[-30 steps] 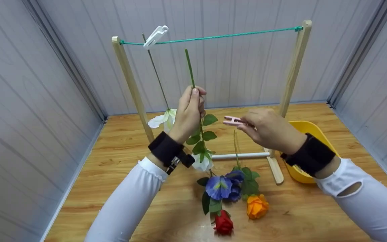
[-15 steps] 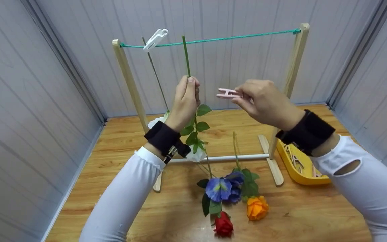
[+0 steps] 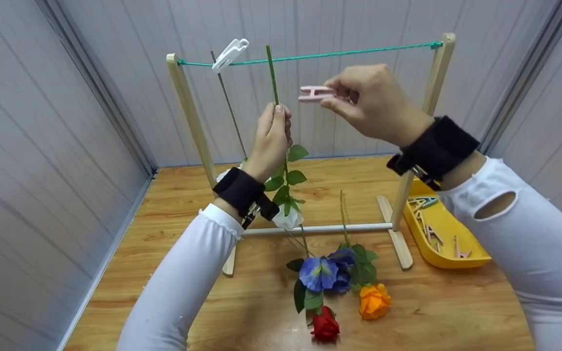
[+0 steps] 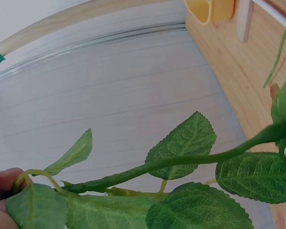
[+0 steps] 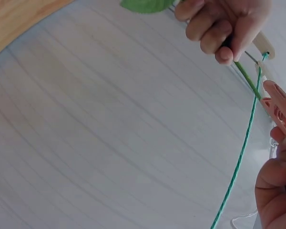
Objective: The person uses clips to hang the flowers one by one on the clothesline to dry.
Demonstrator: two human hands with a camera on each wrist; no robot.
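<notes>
My left hand (image 3: 273, 131) grips the green stem (image 3: 272, 73) of a white flower (image 3: 285, 220) that hangs head down; the stem's tip crosses the green cord (image 3: 339, 52) strung between two wooden posts. In the left wrist view the stem (image 4: 171, 164) and its leaves fill the frame. My right hand (image 3: 366, 102) pinches a pink clothespin (image 3: 314, 93), held just right of the stem and a little below the cord. The right wrist view shows the clothespin (image 5: 275, 103) next to the cord (image 5: 240, 157). A white clothespin (image 3: 230, 48) holds another white flower's stem on the cord at the left.
A wooden rack (image 3: 190, 122) stands on the wooden table. In front of it lie a blue flower (image 3: 319, 273), an orange rose (image 3: 373, 300) and a red rose (image 3: 325, 323). A yellow tray (image 3: 449, 261) with several clothespins sits at the right. Grey walls close in on three sides.
Both hands have risen. The left lifted the stem until its tip crossed the cord; the right brought the pink clothespin up from table height to just under the cord.
</notes>
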